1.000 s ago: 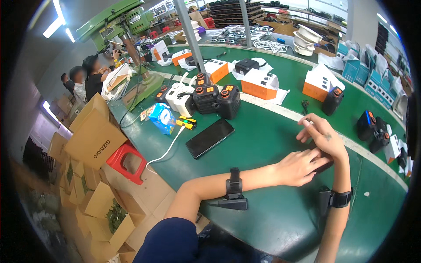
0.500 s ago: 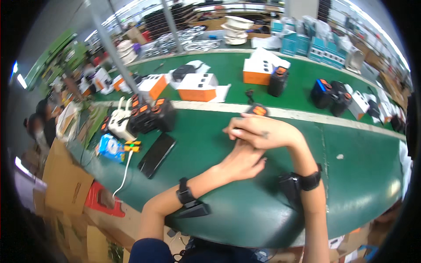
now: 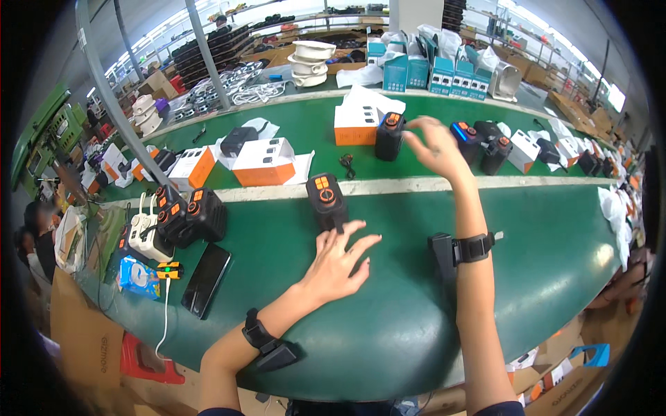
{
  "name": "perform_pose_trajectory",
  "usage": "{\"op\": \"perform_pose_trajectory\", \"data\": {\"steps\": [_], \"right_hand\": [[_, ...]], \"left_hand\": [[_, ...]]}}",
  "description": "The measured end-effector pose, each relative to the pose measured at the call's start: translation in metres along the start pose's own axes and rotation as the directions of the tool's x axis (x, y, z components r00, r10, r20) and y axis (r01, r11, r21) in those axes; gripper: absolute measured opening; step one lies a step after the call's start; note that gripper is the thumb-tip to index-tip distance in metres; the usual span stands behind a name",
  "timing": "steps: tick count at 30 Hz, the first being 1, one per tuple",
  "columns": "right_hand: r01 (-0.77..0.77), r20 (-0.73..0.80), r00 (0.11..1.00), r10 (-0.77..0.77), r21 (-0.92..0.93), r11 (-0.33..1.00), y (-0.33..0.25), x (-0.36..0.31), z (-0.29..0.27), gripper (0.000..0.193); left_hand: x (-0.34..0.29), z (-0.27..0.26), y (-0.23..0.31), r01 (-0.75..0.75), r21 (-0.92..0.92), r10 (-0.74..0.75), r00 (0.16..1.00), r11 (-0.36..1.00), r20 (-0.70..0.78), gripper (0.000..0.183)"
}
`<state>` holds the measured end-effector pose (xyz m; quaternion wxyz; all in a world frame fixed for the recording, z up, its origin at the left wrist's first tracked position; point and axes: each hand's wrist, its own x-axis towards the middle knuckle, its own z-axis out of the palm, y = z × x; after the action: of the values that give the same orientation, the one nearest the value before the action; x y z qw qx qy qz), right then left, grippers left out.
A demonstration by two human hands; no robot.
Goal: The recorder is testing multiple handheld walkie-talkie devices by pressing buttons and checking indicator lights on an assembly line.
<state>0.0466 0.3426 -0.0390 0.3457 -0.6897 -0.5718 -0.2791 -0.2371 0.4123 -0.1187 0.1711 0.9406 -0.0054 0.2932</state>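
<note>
My left hand (image 3: 336,267) is spread palm down over the green table. Its fingertips reach the near end of a black boxy device (image 3: 326,201) with orange buttons; whether they press on it I cannot tell. My right hand (image 3: 438,147) is stretched out farther off, thumb and fingers apart and curved. Just left of its fingers stands a similar upright black device (image 3: 390,137) with an orange-buttoned top; I see no grip on it. A small coiled black cable (image 3: 347,165) lies between the two devices. Both my wrists wear black straps with a dark box.
Several black devices (image 3: 198,215) and a white power strip (image 3: 147,236) stand at left, near a black phone (image 3: 206,279) and a blue packet (image 3: 139,276). Orange-and-white boxes (image 3: 263,163) line the far strip. More black devices (image 3: 494,154) stand right of my right hand.
My hands, earlier crossed together over the table, have come apart. The right one has gone forward to the upright device; the left has drawn left to the near device. The view has shifted right.
</note>
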Motion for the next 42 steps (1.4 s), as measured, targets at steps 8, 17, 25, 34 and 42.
{"op": "perform_pose_trajectory", "data": {"steps": [8, 17, 25, 34, 42], "right_hand": [[-0.45, 0.053, 0.824, 0.565, -0.546, 0.707, 0.139, -0.032, -0.021, 0.051], [-0.471, -0.038, 0.876, 0.481, -0.281, 0.836, 0.161, -0.052, -0.016, 0.053], [-0.484, -0.059, 0.873, 0.485, -0.236, 0.843, 0.168, -0.06, -0.022, 0.055], [-0.522, -0.043, 0.847, 0.531, -0.267, 0.81, 0.179, -0.064, -0.029, 0.057], [-0.543, -0.05, 0.831, 0.554, -0.29, 0.788, 0.182, -0.066, -0.035, 0.057]], "left_hand": [[-0.007, 0.011, -0.008, 0.032, -0.014, -0.028, 0.981, 0.999, 0.191, 0.041], [-0.01, 0.013, -0.012, 0.032, 0.001, -0.032, 0.982, 0.999, 0.185, 0.04], [-0.008, 0.011, -0.01, 0.034, 0.042, -0.042, 0.977, 0.999, 0.209, 0.04], [-0.007, 0.009, -0.01, 0.039, 0.041, -0.047, 0.972, 0.998, 0.229, 0.039], [-0.008, 0.009, -0.01, 0.042, 0.029, -0.048, 0.977, 0.999, 0.209, 0.039]]}}
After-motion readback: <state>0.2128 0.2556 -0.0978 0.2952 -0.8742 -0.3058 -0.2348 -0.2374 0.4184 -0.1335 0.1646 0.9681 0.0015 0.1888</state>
